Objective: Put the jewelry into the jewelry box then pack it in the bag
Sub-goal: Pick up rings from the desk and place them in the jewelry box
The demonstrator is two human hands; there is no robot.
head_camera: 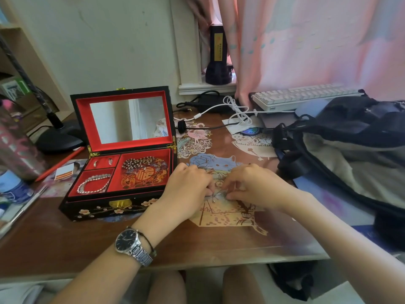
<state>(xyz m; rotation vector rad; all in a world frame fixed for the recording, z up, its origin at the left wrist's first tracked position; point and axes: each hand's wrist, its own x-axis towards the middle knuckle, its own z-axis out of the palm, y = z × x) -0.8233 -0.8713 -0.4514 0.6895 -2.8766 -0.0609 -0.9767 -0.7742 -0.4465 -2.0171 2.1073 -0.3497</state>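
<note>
At the far left a black desk lamp [57,137] is standing on the wooden desk [92,242], with one red pen [60,164] lying beside its base. Next along, the jewelry box [119,172] is sitting open, its mirrored lid [126,119] tilted upright. Inside I am counting three red compartments: two rings [102,162] are slotted in the small back one, one pearl bracelet [94,183] is curling in the front one, and one beaded necklace [140,162] is lying in the large right one over a patterned card.

Just right of the box, the left hand [189,183], with a steel wristwatch [131,243] on its wrist, is curling its fingers down onto a small silver jewelry piece [215,194] on the desk. The right hand [252,185] is meeting it from the other side, fingertips pinching the same thin piece, so both grips are closing tight on it; it is too small to tell what kind of piece it is.

Farther right, one dark bag [350,150] is lying open on the desk, near the hands. Behind it one white keyboard [304,95] is resting, with a white cable [236,110] coiling in front of it.
</note>
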